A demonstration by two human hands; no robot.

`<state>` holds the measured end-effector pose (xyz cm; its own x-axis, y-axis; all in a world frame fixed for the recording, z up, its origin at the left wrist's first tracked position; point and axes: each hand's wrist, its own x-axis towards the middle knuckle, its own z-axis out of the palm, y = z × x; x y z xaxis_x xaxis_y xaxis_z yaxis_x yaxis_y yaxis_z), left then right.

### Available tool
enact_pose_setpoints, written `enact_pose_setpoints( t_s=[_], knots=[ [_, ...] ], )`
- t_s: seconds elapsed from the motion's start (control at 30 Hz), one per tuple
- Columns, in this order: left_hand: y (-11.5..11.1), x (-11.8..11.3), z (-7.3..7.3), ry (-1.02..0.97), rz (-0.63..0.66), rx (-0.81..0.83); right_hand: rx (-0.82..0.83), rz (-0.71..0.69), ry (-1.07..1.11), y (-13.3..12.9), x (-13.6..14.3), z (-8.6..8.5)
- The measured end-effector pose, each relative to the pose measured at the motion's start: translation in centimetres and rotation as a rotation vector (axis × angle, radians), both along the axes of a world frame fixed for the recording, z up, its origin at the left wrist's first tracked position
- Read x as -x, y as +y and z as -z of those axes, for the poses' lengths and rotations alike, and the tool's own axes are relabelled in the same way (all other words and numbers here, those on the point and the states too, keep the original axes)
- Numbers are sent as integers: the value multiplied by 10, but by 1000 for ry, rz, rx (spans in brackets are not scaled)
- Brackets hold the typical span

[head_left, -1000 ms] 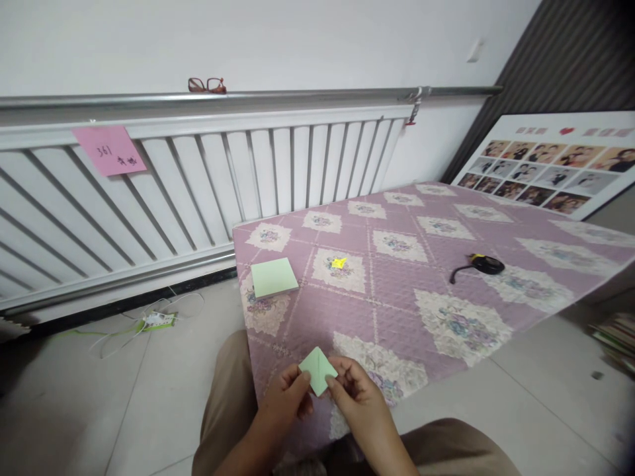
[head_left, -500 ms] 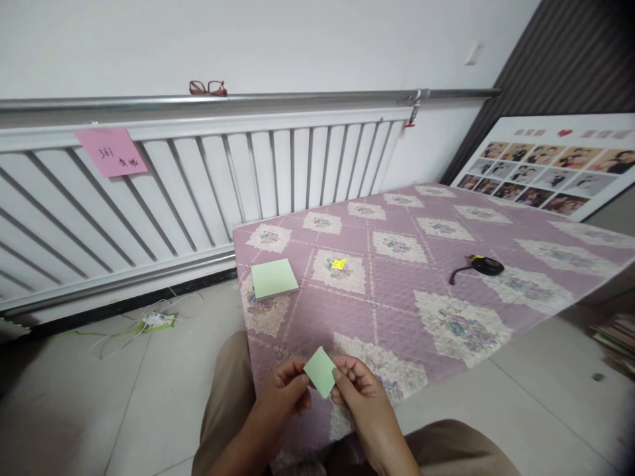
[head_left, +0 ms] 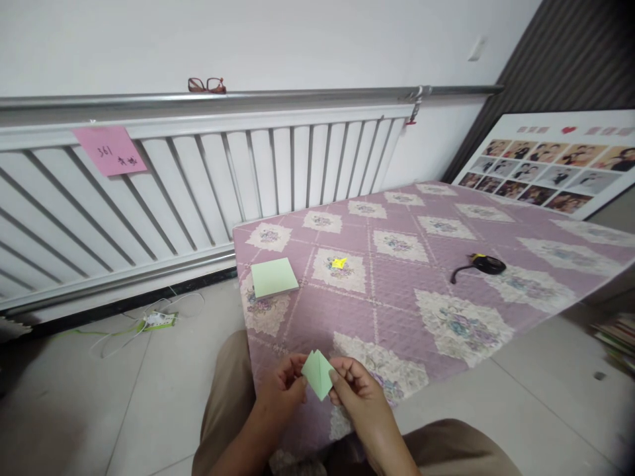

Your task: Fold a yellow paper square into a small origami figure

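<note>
A small folded square of light green paper, turned corner-up, is held between my two hands near the front of the table. My left hand pinches its left corner, and my right hand pinches the right corner with the thumb in front. A crease runs down its middle, and the top corner shows two separate points. Beyond my hands, a stack of light green paper lies at the table's left edge. A small yellow folded paper piece rests right of the stack.
A purple flowered cloth covers the table. On its right side lies a black tape measure with a strap. Behind stand a white radiator and a photo board. Glasses sit on the pipe; a power strip is on the floor.
The green paper now shows a middle crease and a split top corner, where a plain face was visible before. Both hands still hold it in nearly the same place.
</note>
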<state>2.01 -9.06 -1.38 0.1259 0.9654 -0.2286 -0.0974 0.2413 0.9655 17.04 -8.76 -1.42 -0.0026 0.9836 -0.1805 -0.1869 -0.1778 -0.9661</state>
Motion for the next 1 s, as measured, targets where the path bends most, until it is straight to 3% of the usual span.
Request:
enact_pose_setpoints(
  t_s=[0.33,0.6,0.83,1.0],
  knots=[
    [-3,-1,-7,6,5,14,-9,7,-46,0,-3,4],
    [-9,-1,-14,58,41,-102,49,42,-38,0,-5,2],
    [-9,1,-7,110,18,-92,45,40,-71,-1,-7,3],
    [-10,4,-7,105,-11,-62,41,35,-15,-2,-7,-6]
  ],
)
